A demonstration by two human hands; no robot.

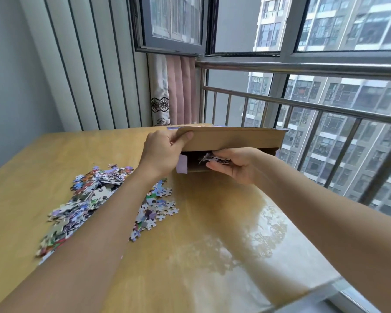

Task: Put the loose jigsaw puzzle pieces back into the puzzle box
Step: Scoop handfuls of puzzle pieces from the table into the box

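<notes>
1. The left hand (pixel 161 152) grips the brown cardboard flap (pixel 233 138) of the puzzle box (pixel 275 152); its thumb lies flat along the flap's underside near the left end and its fingers curl over the top edge, holding the flap lifted.
2. The right hand (pixel 233 164) is at the box's open mouth, fingers curled round a small clutch of puzzle pieces (pixel 215 158), which sits just inside the opening under the raised flap.
3. The puzzle box stands at the far edge of the bench (pixel 212 233), its opening facing the person. A pale purple side tab (pixel 181 164) shows at the left of the opening, just beside the left wrist.
4. The inside of the box is dark, so how much it already contains cannot be told.
5. A loose heap of jigsaw pieces (pixel 88 199) lies on the bench to the left of the left forearm, well apart from the box.
6. A smaller scatter of pieces (pixel 155 208) lies just right of that forearm, partly hidden beneath it.
7. The bench is of glossy yellow wood and reflects window light on its right half.
8. Behind the box runs a metal railing (pixel 303 105) before the window, with a pink curtain (pixel 181 91) hanging in the corner.
</notes>
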